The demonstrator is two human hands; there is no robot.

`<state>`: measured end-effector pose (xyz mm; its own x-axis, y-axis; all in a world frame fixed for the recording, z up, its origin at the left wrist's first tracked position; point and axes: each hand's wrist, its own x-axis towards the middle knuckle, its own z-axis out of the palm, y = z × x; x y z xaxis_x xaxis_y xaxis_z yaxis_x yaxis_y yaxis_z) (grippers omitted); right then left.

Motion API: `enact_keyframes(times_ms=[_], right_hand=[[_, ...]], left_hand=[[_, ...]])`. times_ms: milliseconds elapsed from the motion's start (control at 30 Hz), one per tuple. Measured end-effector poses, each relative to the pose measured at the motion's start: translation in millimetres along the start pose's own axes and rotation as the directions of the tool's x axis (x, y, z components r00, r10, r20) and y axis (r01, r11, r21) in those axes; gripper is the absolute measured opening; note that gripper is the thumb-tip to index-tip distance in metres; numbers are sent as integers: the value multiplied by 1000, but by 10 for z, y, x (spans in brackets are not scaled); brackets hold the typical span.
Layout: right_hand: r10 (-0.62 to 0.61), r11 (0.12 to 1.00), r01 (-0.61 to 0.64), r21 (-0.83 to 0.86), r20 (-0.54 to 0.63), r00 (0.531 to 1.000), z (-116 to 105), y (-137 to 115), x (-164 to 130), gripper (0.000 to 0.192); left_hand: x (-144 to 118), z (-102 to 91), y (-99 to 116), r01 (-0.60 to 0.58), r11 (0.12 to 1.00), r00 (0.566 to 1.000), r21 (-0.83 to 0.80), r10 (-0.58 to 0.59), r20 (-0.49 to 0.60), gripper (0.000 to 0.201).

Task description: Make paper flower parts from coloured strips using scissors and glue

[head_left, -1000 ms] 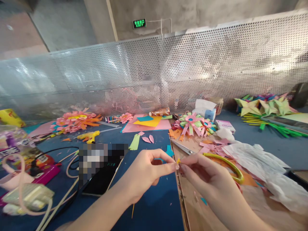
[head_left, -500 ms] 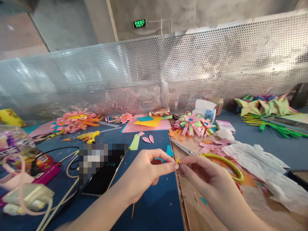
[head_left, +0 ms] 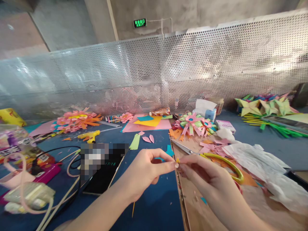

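Note:
My left hand [head_left: 150, 168] and my right hand [head_left: 207, 173] meet fingertip to fingertip over the seam between the blue tabletop and a brown board. Both pinch a tiny yellow piece [head_left: 177, 160], probably paper, with a whitish bit just below it. The fingers hide most of this piece. Scissors [head_left: 184, 148] with a yellow handle lie just behind my right hand, partly covered by it. Close behind my left fingers is a blue paper scrap [head_left: 169, 150]. A thin yellow stick [head_left: 133, 210] shows below my left wrist.
Left of my hands lie a phone [head_left: 106, 175], a yellow glue gun [head_left: 89, 136] and a magenta power strip [head_left: 49, 173] with cables. Paper flowers [head_left: 192, 124] and stacked coloured paper [head_left: 154, 123] stand toward a perforated metal screen [head_left: 96, 70]. Crumpled tissue [head_left: 260, 170] lies at right.
Almost nothing differs. Both hands keep the same pinch at the same place, and the view has shifted very slightly.

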<state>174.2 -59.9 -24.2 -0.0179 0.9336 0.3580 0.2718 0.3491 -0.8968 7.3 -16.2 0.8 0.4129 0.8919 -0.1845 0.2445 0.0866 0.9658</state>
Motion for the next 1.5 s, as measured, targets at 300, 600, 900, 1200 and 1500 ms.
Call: enact_keyframes(times_ms=[300, 600, 900, 1200, 1500], right_hand=[[-58, 998, 58, 23, -2, 998, 0, 14, -13, 10], [-57, 997, 57, 49, -7, 998, 0, 27, -4, 7], [-51, 997, 50, 51, 16, 999, -3, 20, -6, 8], [-36, 998, 35, 46, 21, 999, -3, 20, -1, 8], [-34, 999, 34, 39, -3, 999, 7, 8, -9, 9]], left_hand=[[4, -5, -19, -5, 1000, 1000, 10, 5, -14, 26], [5, -3, -20, -10, 1000, 1000, 12, 11, -18, 27], [-16, -2, -19, -14, 1000, 1000, 5, 15, -17, 25], [-1, -13, -45, -18, 1000, 1000, 19, 18, -16, 28], [-23, 3, -35, -32, 999, 999, 20, 33, -24, 26]])
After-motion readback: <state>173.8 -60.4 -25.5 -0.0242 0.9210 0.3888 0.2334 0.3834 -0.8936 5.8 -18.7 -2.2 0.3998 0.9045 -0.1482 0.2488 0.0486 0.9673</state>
